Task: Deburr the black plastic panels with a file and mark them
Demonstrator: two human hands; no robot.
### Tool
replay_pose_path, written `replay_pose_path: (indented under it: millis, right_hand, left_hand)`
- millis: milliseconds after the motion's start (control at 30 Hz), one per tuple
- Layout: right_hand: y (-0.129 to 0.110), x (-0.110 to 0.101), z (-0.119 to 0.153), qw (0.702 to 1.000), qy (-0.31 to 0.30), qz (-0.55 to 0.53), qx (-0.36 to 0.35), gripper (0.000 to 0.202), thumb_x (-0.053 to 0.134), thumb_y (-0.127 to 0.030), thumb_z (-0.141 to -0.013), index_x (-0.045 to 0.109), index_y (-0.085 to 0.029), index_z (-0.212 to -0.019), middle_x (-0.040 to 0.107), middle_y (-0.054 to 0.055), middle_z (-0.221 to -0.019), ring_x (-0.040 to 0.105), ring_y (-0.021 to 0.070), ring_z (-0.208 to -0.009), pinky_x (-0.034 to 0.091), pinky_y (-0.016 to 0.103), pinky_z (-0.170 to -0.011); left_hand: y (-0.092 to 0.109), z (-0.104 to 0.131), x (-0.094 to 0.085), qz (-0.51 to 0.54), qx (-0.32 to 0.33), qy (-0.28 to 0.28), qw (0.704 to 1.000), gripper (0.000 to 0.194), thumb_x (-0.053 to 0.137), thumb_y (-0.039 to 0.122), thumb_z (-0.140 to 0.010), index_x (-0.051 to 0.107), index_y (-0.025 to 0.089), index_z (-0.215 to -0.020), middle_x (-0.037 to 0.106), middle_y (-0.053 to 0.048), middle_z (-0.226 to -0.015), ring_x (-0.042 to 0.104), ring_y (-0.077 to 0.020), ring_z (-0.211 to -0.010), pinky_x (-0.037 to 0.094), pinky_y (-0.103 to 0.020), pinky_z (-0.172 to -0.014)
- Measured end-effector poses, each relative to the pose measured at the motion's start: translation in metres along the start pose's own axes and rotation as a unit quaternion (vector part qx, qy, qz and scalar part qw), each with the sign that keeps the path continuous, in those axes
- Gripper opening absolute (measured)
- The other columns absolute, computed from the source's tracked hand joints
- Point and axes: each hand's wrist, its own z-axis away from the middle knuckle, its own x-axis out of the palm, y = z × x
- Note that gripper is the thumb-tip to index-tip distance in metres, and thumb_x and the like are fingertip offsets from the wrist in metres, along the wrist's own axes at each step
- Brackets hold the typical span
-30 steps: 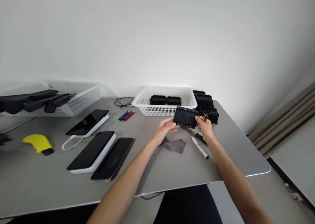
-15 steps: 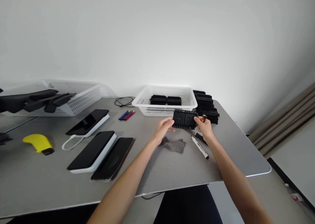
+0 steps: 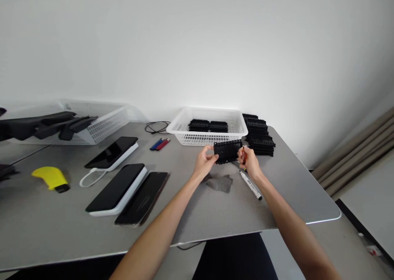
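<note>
My left hand (image 3: 205, 161) is closed on the left edge of a black plastic plate (image 3: 227, 152) with toothed long edges, tilted up above the table. At the plate's right end, my right hand (image 3: 250, 161) is closed around an orange lighter (image 3: 245, 155). Whether these fingers also touch the plate I cannot tell. Beneath the hands lie a crumpled grey cloth (image 3: 220, 183) and a white marker (image 3: 250, 185) with black ends. A tool with a dark handle, partly hidden by the right hand, lies just behind the marker.
A white basket (image 3: 206, 138) holding similar black plates stands behind the hands, beside stacked plates (image 3: 260, 138). To the left are two lighters (image 3: 160, 144), a black cable (image 3: 156, 127), phone-like devices (image 3: 118, 187), a yellow-handled tool (image 3: 51, 177) and a basket with black strips (image 3: 104, 124).
My right hand has let go of the plate's face and now grips the orange lighter in its curled fingers. The plate has shifted slightly left and down, its face tilting.
</note>
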Motion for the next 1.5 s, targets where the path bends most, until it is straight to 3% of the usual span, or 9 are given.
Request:
replay_pose_path:
  millis: [167,300,567,900,1267,1500]
  right_hand:
    - [-0.003,0.019,0.013,0.965,-0.198,-0.078,0.151,0.024,0.042,-0.044,-0.073,0.039,-0.021,-0.066,0.034,-0.003,-0.065,0.025,0.0112,-0.055,0.017,0.021,-0.045]
    - [0.001,0.023,0.016,0.944,-0.24,-0.073,0.216,0.021,0.04,-0.041,-0.07,0.037,-0.021,-0.066,0.029,-0.004,-0.064,0.023,0.011,-0.054,0.015,0.021,-0.045]
    - [0.002,0.021,0.013,0.941,-0.213,-0.081,0.252,0.02,0.038,-0.04,-0.07,0.036,-0.021,-0.065,0.027,-0.004,-0.063,0.021,0.0101,-0.052,0.012,0.021,-0.045]
    - [0.002,0.018,0.01,0.932,-0.181,-0.096,0.3,0.017,0.039,-0.037,-0.07,0.035,-0.021,-0.067,0.027,-0.004,-0.062,0.02,0.0098,-0.051,0.009,0.02,-0.044]
    - [-0.008,-0.004,0.001,0.936,-0.132,-0.143,0.292,0.018,0.042,-0.038,-0.068,0.035,-0.022,-0.067,0.03,-0.004,-0.061,0.022,0.0098,-0.049,0.009,0.02,-0.044]
    - [-0.014,-0.02,-0.004,0.941,-0.086,-0.181,0.272,0.018,0.044,-0.038,-0.066,0.036,-0.022,-0.067,0.031,-0.004,-0.06,0.024,0.01,-0.049,0.01,0.021,-0.044]
  left_hand:
    - [-0.003,0.002,0.003,0.002,0.014,-0.026,1.0,0.027,0.072,0.029,-0.07,0.053,0.022,-0.089,0.05,0.008,-0.05,0.051,-0.0113,-0.048,0.044,-0.023,-0.055]
    - [-0.005,0.005,0.007,-0.004,0.024,-0.047,0.999,0.027,0.072,0.03,-0.071,0.052,0.022,-0.087,0.051,0.008,-0.052,0.051,-0.0109,-0.048,0.042,-0.023,-0.055]
    - [0.0,0.012,0.014,-0.072,0.074,-0.094,0.99,0.017,0.062,0.029,-0.079,0.048,0.022,-0.084,0.06,0.005,-0.056,0.049,-0.0095,-0.048,0.033,-0.021,-0.051]
    - [0.0,0.013,0.014,-0.083,0.082,-0.081,0.99,0.019,0.062,0.029,-0.079,0.046,0.022,-0.083,0.053,0.008,-0.051,0.044,-0.0088,-0.044,0.028,-0.021,-0.05]
    - [0.001,0.008,0.004,-0.105,0.101,-0.054,0.988,0.021,0.061,0.034,-0.081,0.043,0.023,-0.084,0.038,0.011,-0.047,0.032,-0.008,-0.04,0.022,-0.022,-0.049]
    - [-0.003,0.005,-0.001,-0.103,0.105,-0.038,0.988,0.024,0.062,0.035,-0.081,0.043,0.022,-0.085,0.041,0.01,-0.047,0.032,-0.0069,-0.041,0.022,-0.021,-0.048]
